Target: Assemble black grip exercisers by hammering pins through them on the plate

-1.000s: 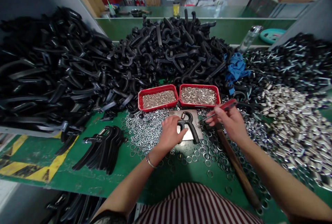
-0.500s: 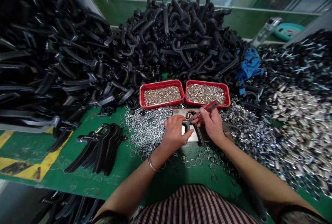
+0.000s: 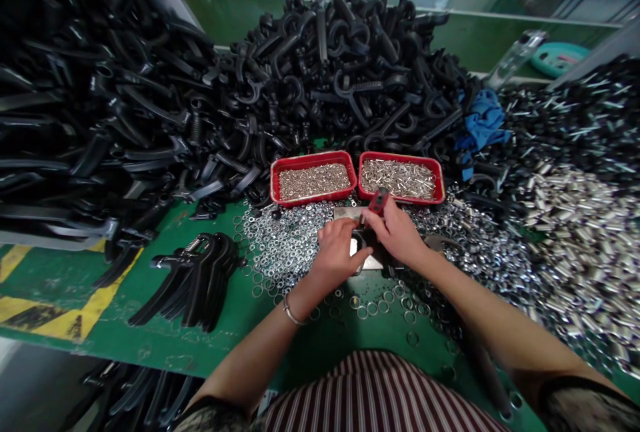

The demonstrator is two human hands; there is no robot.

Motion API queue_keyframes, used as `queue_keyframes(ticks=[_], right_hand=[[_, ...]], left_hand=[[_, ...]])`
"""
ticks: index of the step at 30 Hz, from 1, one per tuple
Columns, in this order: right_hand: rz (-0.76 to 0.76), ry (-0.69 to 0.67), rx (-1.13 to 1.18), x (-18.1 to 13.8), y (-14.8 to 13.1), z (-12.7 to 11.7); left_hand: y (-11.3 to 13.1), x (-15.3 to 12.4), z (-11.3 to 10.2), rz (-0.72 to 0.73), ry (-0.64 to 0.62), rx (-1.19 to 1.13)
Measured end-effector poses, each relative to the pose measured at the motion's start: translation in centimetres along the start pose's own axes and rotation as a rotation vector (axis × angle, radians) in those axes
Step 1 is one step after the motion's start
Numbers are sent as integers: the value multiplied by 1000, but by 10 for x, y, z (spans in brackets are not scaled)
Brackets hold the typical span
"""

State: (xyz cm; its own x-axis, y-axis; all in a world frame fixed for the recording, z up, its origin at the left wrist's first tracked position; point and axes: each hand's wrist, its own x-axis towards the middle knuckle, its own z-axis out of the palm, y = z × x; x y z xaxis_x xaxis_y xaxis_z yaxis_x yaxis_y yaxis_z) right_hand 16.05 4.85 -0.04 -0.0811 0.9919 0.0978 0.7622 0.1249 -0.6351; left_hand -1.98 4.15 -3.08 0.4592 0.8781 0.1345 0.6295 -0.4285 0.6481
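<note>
My left hand (image 3: 336, 252) is curled over a black hand gripper (image 3: 361, 243) that lies on a small metal plate (image 3: 345, 213) on the green table. My right hand (image 3: 397, 232) is closed on a red-handled tool (image 3: 379, 201), held almost upright with its tip down at the gripper's top; both hands hide most of the gripper. Just beyond stand two red trays, the left red tray (image 3: 313, 181) holding small metal bits and the right red tray (image 3: 401, 178) holding short metal pins. Loose steel rings (image 3: 285, 245) lie scattered all around the plate.
Big heaps of black plastic handles (image 3: 150, 99) fill the left and back of the table. A stack of assembled grippers (image 3: 195, 279) lies at the left. Metal sleeves (image 3: 575, 232) pile up at the right, with a blue cloth (image 3: 483, 124) behind. A wooden hammer handle (image 3: 483, 365) lies under my right forearm.
My right hand has moved left with the red-handled tool, from off to the right onto the gripper, and tipped the tool upright. My left hand has stayed on the gripper.
</note>
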Motion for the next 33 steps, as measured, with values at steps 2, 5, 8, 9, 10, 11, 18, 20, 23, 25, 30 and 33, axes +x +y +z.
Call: queue_keyframes(ticks=[2, 5, 8, 9, 10, 11, 18, 20, 23, 25, 30, 33], right_hand=[[-72, -60, 37, 7, -3, -5], [-142, -102, 131, 1, -10, -13], [-83, -11, 381, -15, -8, -28], [-34, 68, 447, -20, -2, -36], [29, 160, 473, -24, 8, -46], [99, 248, 448, -28, 22, -58], [166, 181, -466, -51, 104, -154], [-2, 284, -533, -43, 92, -153], [-196, 153, -362, -9, 52, -119], [-314, 33, -305, 25, 23, -85], [-461, -157, -561, 109, -29, -21], [-452, -244, -654, 138, -42, -3]], left_hand=[[2, 0, -1, -14, -5, 8], [5, -1, -2, -21, -8, 19], [6, -4, -1, -14, -9, 44], [6, -5, -1, -14, -10, 59], [6, -6, -1, -13, -15, 73], [7, -7, -2, -11, -21, 85], [-4, 39, -50, -12, 141, 174], [-16, 70, -71, -146, 188, 332], [-32, 107, -93, -382, 22, 493], [-38, 117, -98, -420, -36, 512], [-44, 105, -87, -418, 53, 525], [-51, 100, -80, -404, 114, 493]])
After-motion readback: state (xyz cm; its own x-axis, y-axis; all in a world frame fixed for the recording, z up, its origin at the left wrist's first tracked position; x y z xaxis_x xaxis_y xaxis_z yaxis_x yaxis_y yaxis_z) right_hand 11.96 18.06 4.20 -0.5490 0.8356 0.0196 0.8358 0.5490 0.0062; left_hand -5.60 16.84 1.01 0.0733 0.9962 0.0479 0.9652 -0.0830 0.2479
